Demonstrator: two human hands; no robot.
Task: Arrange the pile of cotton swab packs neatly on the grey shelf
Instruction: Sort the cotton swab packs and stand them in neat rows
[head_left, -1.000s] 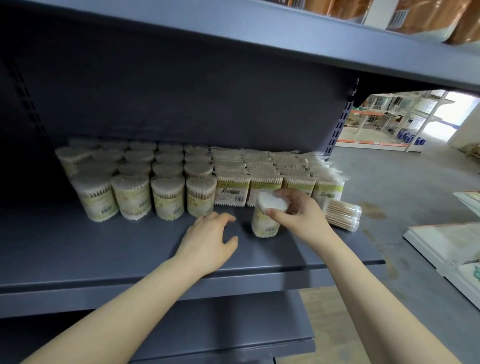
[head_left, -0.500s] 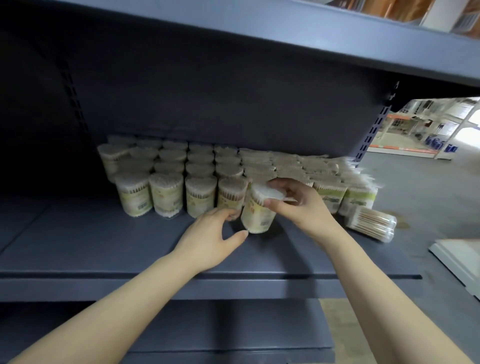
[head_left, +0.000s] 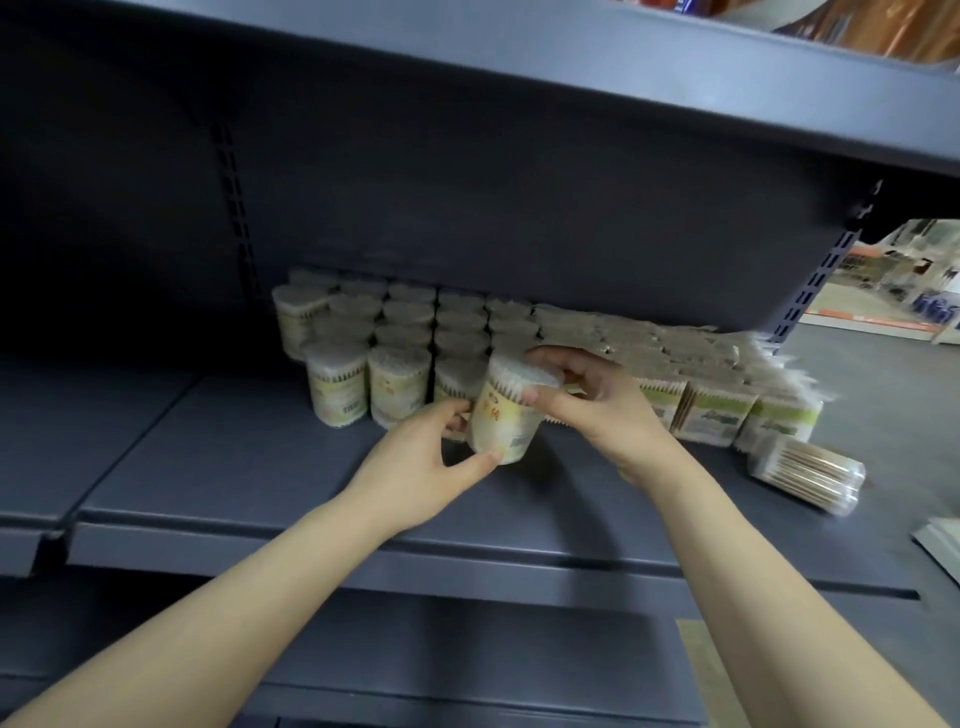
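A round cotton swab pack (head_left: 506, 415) with a yellow label is tilted just above the grey shelf (head_left: 249, 467), in front of the rows. My right hand (head_left: 597, 405) grips its top rim from the right. My left hand (head_left: 421, 462) holds its lower side, thumb under the base. Several round packs (head_left: 400, 384) stand in neat rows behind and to the left. Flat square packs (head_left: 711, 410) stand in rows to the right. One pack of wooden swabs (head_left: 805, 473) lies on its side near the shelf's right end.
An upper shelf board (head_left: 571, 78) overhangs the packs closely. A lower shelf (head_left: 467, 649) juts out beneath my arms. To the right the shelf ends at a perforated upright (head_left: 815, 291), with open floor and distant racks beyond.
My right hand has carried the round pack leftward toward the round rows and tilted it. My left hand has come off the shelf and taken hold of its lower side.
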